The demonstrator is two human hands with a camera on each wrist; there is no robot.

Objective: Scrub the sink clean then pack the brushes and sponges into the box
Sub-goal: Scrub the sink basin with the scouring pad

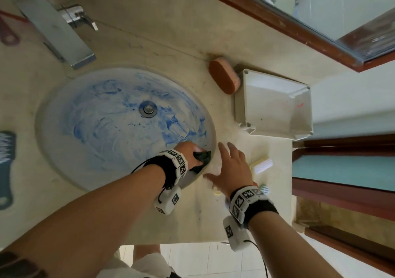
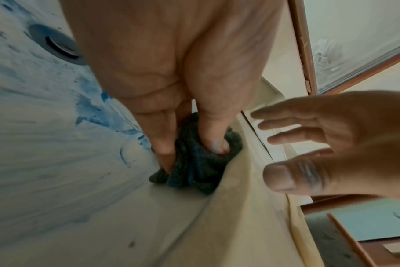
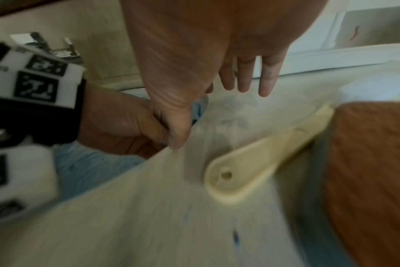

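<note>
The oval sink point(image 1: 96, 149) is smeared with blue cleaner round its drain point(image 1: 148, 109). My left hand point(image 1: 195, 152) grips a dark crumpled scouring cloth point(image 1: 204, 157) and presses it on the sink's right inner wall by the rim. In the left wrist view thumb and fingers pinch the cloth point(image 2: 201, 168). My right hand point(image 1: 232, 164) is open with fingers spread, above the counter just right of the rim, holding nothing. A cream brush point(image 1: 261, 165) lies beside it; its handle point(image 3: 251, 162) shows below the palm. The white box point(image 1: 241, 104) stands open farther back, with an orange sponge point(image 1: 224, 78) at its left.
A chrome faucet point(image 1: 57, 30) stands behind the sink. A dark brush point(image 1: 6, 166) lies at the left edge and a red one point(image 1: 7, 33) at the top left. An orange spongy thing point(image 3: 368, 180) lies under my right wrist. A wood-framed mirror point(image 1: 299, 27) runs along the back.
</note>
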